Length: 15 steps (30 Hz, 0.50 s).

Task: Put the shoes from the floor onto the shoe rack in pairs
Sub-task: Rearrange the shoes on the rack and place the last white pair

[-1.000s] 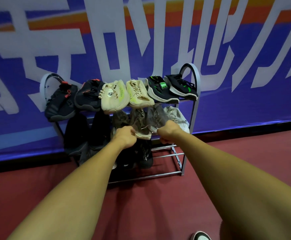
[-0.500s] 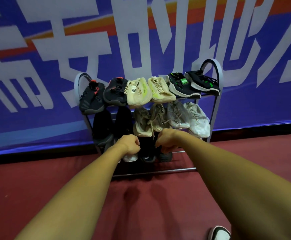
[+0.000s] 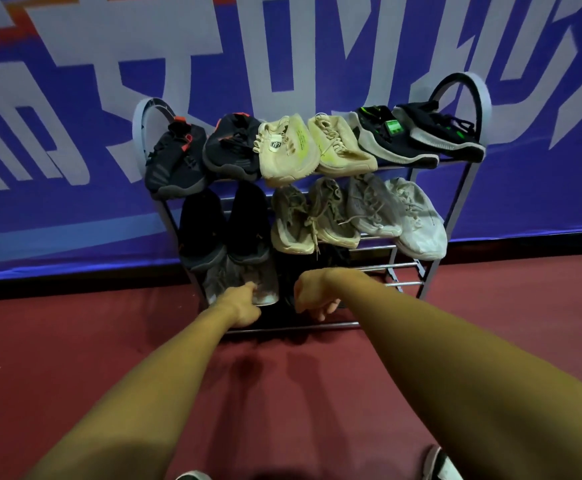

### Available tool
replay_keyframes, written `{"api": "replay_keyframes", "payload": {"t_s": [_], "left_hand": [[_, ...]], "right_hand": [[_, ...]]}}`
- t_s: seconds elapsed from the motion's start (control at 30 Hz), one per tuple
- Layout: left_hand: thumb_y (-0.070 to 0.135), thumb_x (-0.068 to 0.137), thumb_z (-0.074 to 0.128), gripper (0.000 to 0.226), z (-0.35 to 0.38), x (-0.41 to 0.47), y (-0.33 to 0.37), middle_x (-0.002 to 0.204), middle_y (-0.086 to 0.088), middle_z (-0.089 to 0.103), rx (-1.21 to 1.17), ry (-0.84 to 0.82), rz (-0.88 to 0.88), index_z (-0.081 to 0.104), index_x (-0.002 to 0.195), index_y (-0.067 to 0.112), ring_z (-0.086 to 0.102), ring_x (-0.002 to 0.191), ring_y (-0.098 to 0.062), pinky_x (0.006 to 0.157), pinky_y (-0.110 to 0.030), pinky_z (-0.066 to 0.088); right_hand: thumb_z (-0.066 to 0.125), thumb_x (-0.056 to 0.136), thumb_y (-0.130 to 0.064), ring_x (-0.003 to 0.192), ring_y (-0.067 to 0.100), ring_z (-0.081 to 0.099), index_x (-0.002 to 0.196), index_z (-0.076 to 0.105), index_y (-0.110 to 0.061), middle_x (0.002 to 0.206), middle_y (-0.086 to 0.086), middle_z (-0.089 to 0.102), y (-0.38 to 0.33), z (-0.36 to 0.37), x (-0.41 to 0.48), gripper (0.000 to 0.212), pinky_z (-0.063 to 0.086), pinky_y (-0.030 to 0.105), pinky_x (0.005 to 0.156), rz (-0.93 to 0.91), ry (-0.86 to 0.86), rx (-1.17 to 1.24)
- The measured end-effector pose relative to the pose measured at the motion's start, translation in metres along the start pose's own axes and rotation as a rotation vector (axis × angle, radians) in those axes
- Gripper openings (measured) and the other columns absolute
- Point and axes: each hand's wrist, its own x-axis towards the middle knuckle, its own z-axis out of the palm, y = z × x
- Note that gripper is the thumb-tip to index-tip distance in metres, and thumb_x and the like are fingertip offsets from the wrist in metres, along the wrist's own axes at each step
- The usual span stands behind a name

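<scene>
The metal shoe rack [image 3: 462, 188] stands against the wall with three tiers. On top sit a black-and-red pair [image 3: 203, 154], a cream pair [image 3: 313, 147] and a black-and-green pair [image 3: 417, 136]. The middle tier carries a black pair [image 3: 223, 226], a beige pair [image 3: 310, 216] and a pale grey pair [image 3: 396, 213]. On the bottom tier, my left hand [image 3: 244, 306] grips the heel of a grey shoe [image 3: 265, 289]. My right hand [image 3: 312, 296] hangs with curled fingers over black shoes [image 3: 331, 258] lost in shadow; its grip is hidden.
A blue banner wall [image 3: 75, 98] with large white lettering rises behind the rack. Dark red floor [image 3: 75, 358] spreads in front of it. The toes of two shoes [image 3: 441, 465] show at the bottom edge of the view. Bare bars [image 3: 400, 275] fill the bottom tier's right end.
Both hands have dropped from the middle tier's front edge to the bottom tier. The rack now sits more to the right in view.
</scene>
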Motion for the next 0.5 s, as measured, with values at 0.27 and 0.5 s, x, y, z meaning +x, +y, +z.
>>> {"api": "replay_keyframes", "payload": {"t_s": [0.27,0.5], "left_hand": [[0.033,0.085,0.057,0.059,0.008,0.052,-0.007,0.141,-0.013,0.052,-0.018,0.012,0.005,0.044,0.142,0.022,0.052,0.127,-0.034,0.102,-0.038,0.046],[0.02,0.093,0.054,0.043,0.025,0.074,-0.002,0.135,-0.019,0.055,0.08,0.075,0.0,0.049,0.134,0.01,0.054,0.124,-0.038,0.097,-0.039,0.046]], "right_hand": [[0.052,0.088,-0.016,0.067,0.029,0.072,0.094,0.066,-0.004,0.075,0.012,0.068,-0.006,0.013,0.05,0.019,0.063,0.039,0.07,-0.025,0.148,0.048],[0.055,0.089,-0.015,0.082,0.03,0.075,0.108,0.065,-0.004,0.094,0.017,0.074,-0.01,0.018,0.072,0.025,0.062,0.041,0.077,-0.003,0.038,-0.012]]}}
